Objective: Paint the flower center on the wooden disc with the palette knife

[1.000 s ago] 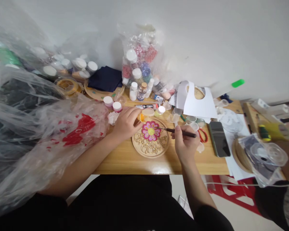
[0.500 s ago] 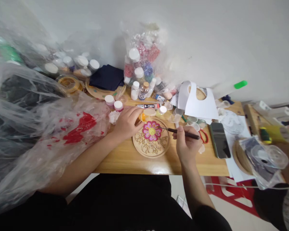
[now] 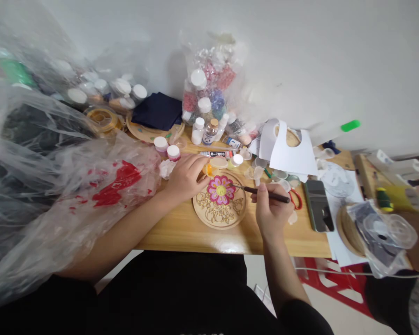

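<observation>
A round wooden disc [image 3: 219, 222] lies on the table, bearing a pink flower [image 3: 216, 184] with a yellow centre and raised gold outlines below it. My right hand [image 3: 273, 211] is closed around a slim dark-handled tool [image 3: 261, 191]. Its thin metal tip reaches the flower's right petals; whether it touches them I cannot tell. At the disc's upper left edge, my left hand [image 3: 186, 179] has its fingers curled on a small pot of orange-yellow stuff [image 3: 208, 170]. The fingertips on the pot are partly hidden.
Behind the disc lie a B-7000 glue tube [image 3: 218, 154] and small lidded jars [image 3: 173, 152]. Red-handled scissors [image 3: 296, 199] and a phone [image 3: 319, 205] are to the right. Crumpled plastic sheeting [image 3: 125, 158] covers the left side. Several bottles and a bag of jars [image 3: 209, 79] stand by the wall.
The view has shifted very slightly. Both hands, the pot and the tool keep nearly the same places over the disc.
</observation>
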The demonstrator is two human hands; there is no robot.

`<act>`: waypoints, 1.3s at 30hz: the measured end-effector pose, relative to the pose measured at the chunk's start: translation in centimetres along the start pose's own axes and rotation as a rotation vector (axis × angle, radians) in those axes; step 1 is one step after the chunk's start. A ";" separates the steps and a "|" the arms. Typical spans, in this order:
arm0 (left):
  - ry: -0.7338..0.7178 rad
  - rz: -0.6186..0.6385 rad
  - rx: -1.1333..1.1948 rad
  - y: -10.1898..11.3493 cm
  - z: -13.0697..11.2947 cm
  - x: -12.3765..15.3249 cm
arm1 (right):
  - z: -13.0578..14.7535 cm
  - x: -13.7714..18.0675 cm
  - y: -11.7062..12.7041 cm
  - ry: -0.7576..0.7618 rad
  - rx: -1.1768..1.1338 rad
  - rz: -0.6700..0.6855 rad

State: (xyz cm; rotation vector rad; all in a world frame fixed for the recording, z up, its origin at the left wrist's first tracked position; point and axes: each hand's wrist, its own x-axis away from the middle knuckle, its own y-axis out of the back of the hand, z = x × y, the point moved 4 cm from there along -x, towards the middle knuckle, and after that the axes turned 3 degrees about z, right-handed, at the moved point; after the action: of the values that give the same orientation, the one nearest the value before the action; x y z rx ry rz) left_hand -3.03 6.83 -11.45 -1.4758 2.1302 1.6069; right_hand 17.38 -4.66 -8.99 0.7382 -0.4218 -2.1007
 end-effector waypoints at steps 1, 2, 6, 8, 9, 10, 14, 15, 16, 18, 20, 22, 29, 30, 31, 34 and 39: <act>0.002 0.003 0.001 0.0 0.0 0.0 | 0.0 0.0 0.0 -0.001 0.003 0.006; 0.005 0.006 -0.001 0.0 0.0 0.0 | 0.0 0.0 -0.1 -0.004 0.008 0.011; -0.001 0.009 -0.014 0.1 -0.1 0.0 | -0.1 0.1 0.0 -0.004 0.005 -0.005; -0.016 -0.007 -0.015 0.3 -0.2 -0.1 | -0.2 0.2 0.0 -0.007 0.004 0.003; -0.024 -0.014 -0.013 0.3 -0.2 -0.1 | -0.2 0.2 0.0 -0.009 0.004 0.006; -0.029 -0.020 -0.011 0.3 -0.3 -0.1 | -0.3 0.2 0.0 -0.010 0.005 0.003; -0.028 -0.022 -0.005 0.3 -0.2 -0.1 | -0.3 0.2 0.1 0.007 0.008 -0.026; -0.027 -0.025 -0.003 0.2 -0.2 0.0 | -0.3 0.2 0.0 0.005 0.012 -0.015; -0.029 -0.029 -0.002 0.2 -0.2 0.0 | -0.3 0.2 0.0 0.003 0.013 -0.005; -0.033 -0.036 -0.003 0.2 -0.2 0.0 | -0.4 0.2 0.0 -0.006 0.014 -0.008; -0.034 -0.035 -0.006 0.2 -0.2 0.0 | -0.4 0.3 0.2 -0.006 0.015 -0.044; -0.027 -0.029 -0.005 0.2 -0.2 0.0 | -0.3 0.2 0.4 0.000 0.018 -0.058; -0.016 -0.012 0.018 0.1 -0.1 0.1 | 0.4 -0.6 -0.2 0.006 0.060 0.018; -0.015 -0.012 0.020 0.1 -0.1 0.1 | 0.5 -0.6 -0.2 0.006 0.059 0.017; -0.014 -0.013 0.021 0.2 -0.1 0.1 | 0.4 -0.5 -0.2 0.005 0.052 0.016; -0.012 -0.008 0.019 0.2 -0.2 0.0 | -0.1 -0.2 0.1 -0.004 0.024 -0.016; 0.018 0.036 0.024 0.0 -0.1 0.0 | -0.2 -0.2 0.1 0.007 0.014 -0.020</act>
State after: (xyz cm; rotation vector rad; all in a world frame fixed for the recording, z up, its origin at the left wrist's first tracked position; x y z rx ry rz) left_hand -3.01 6.80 -11.37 -1.4589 2.1897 1.5792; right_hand 17.63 -4.58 -9.05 0.7599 -0.4277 -2.1150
